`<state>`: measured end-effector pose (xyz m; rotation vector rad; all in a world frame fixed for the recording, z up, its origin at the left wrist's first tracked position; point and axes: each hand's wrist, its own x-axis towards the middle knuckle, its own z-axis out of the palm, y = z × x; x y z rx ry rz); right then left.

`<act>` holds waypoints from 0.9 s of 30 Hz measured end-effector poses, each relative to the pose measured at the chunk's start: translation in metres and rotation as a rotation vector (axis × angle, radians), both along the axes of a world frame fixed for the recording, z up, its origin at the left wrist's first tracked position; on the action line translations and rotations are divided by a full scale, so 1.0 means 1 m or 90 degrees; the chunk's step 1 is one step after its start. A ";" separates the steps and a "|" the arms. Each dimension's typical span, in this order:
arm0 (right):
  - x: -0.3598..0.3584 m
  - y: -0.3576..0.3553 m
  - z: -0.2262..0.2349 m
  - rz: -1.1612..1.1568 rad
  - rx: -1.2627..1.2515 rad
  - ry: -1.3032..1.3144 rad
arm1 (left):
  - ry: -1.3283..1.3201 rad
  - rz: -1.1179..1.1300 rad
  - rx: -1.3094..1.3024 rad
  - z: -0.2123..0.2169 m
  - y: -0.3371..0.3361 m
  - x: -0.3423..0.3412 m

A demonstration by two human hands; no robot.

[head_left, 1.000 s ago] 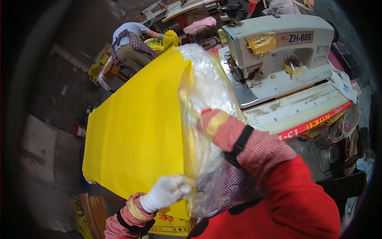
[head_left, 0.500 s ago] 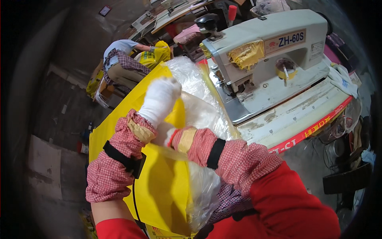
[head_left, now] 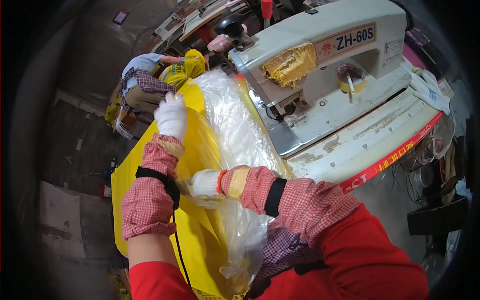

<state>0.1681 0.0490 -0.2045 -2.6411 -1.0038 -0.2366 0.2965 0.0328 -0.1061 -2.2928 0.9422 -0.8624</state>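
Yellow bags (head_left: 145, 172) lie in a flat stack before me, with crumpled clear plastic film (head_left: 227, 117) along their right side. My left hand (head_left: 171, 117), in a white knit glove, is closed at the far part of the top bag, its fingertips bent over the yellow edge. Nearer to me, my right hand (head_left: 205, 183), also gloved, is closed on the clear film over the yellow sheet. Some film stretches between the two hands. The right fingertips are partly hidden. Checked sleeve covers with black bands wrap both forearms.
A pale industrial sewing machine (head_left: 310, 60) stands at the right on a worn table (head_left: 350, 145). A tape roll (head_left: 350, 78) and a white glove (head_left: 431, 92) rest there. At the far left a person (head_left: 142, 80) bends over a yellow bag (head_left: 192, 65).
My left hand has moved left, away from the machine. My right hand, partly hidden before, now shows plainly a little nearer to me. The yellow sheet and film have shifted and creased between them.
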 end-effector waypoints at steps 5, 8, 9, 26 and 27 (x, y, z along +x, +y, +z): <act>-0.031 0.023 0.006 0.065 -0.040 0.114 | 0.072 -0.005 0.007 0.041 -0.002 -0.001; -0.070 0.059 0.012 0.162 0.017 0.304 | -0.094 -0.077 0.102 0.116 -0.011 -0.010; -0.087 0.072 0.011 0.207 0.041 0.345 | -0.098 -0.107 0.086 0.139 -0.012 -0.017; -0.274 -0.067 0.005 -0.347 0.832 -0.020 | -0.044 -0.019 0.185 0.200 -0.041 -0.116; -0.275 -0.074 0.010 -0.521 0.690 -0.071 | -0.038 -0.020 0.183 0.199 -0.042 -0.118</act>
